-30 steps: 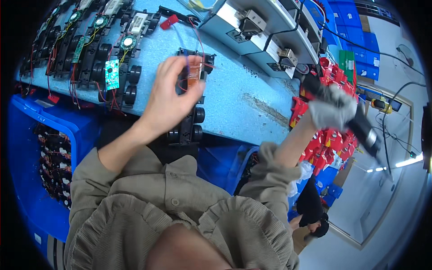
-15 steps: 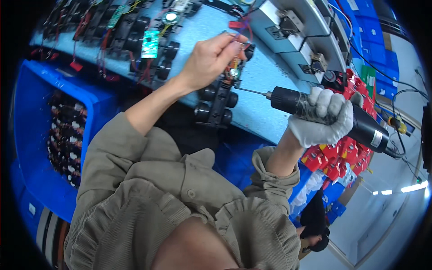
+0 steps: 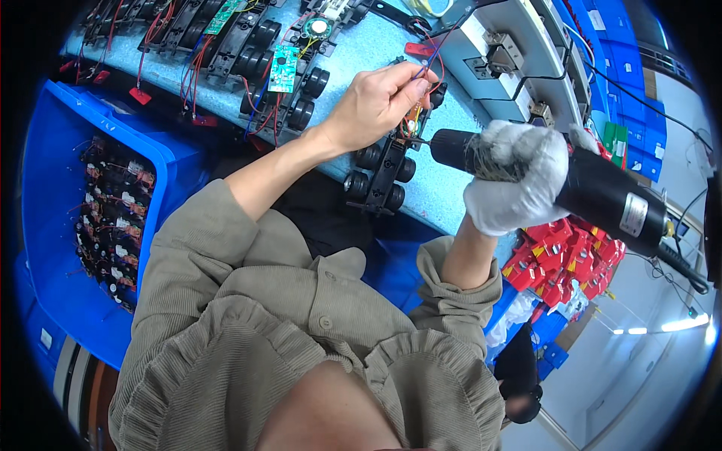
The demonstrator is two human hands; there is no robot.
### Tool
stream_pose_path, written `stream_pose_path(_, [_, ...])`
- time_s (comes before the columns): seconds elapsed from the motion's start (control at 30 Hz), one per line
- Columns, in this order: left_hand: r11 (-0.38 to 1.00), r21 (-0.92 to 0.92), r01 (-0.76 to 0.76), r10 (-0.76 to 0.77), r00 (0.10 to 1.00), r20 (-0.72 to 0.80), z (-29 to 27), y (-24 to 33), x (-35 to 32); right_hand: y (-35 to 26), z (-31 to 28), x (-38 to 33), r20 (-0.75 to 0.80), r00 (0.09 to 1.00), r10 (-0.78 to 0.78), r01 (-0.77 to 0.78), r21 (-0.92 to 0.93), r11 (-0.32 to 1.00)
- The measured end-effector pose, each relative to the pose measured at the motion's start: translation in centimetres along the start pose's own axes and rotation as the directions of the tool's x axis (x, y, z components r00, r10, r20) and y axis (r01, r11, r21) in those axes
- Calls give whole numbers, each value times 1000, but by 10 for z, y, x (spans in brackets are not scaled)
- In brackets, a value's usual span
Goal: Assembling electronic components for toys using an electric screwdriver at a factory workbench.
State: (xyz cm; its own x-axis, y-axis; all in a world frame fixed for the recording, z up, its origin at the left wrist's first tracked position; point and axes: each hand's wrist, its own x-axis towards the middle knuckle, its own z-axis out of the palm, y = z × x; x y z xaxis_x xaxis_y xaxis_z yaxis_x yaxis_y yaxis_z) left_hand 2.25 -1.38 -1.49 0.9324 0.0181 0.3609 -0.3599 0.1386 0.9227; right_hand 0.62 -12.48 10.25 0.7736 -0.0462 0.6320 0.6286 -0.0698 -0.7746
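A black toy vehicle chassis [image 3: 385,171] with several wheels lies on the light blue tabletop near its front edge. My bare left hand [image 3: 376,105] is over the far part of the chassis, thumb and forefinger pinched on thin red and blue wires [image 3: 434,64]. In a white glove, my right hand [image 3: 520,169] wraps round a black electric screwdriver [image 3: 615,201], held tilted and pointing left. Its bit reaches the middle of the chassis beside my left hand; whether it sits in a screw I cannot tell. My left fingers hide part of the chassis.
More chassis with green circuit boards [image 3: 283,69] and loose wires line the table at left. A blue bin [image 3: 162,161] of small assemblies stands below them. Grey metal machines [image 3: 489,56] are at back right. Red plastic parts [image 3: 560,259] are piled at right, near a hanging cable [image 3: 681,267].
My right hand has brought the screwdriver left, so its bit now meets the chassis. My left hand keeps its pinch on the wires. The whole view has shifted slightly.
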Motion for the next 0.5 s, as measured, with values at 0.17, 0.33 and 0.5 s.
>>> stream_pose_path(0.17, [1000,-8,9,-10,1000,-5,0,1,0,-1,25,11,-69,997,27,-30,-52,998])
stream_pose_path(0.33, [1000,-3,1,-1,1000,-3,-2,1,0,3,31,11,-81,988,131,-141,-128,982])
stream_pose_path(0.5, [993,114,-16,18,1000,-18,-5,11,-7,13,14,-6,81,996,-39,40,-11,999])
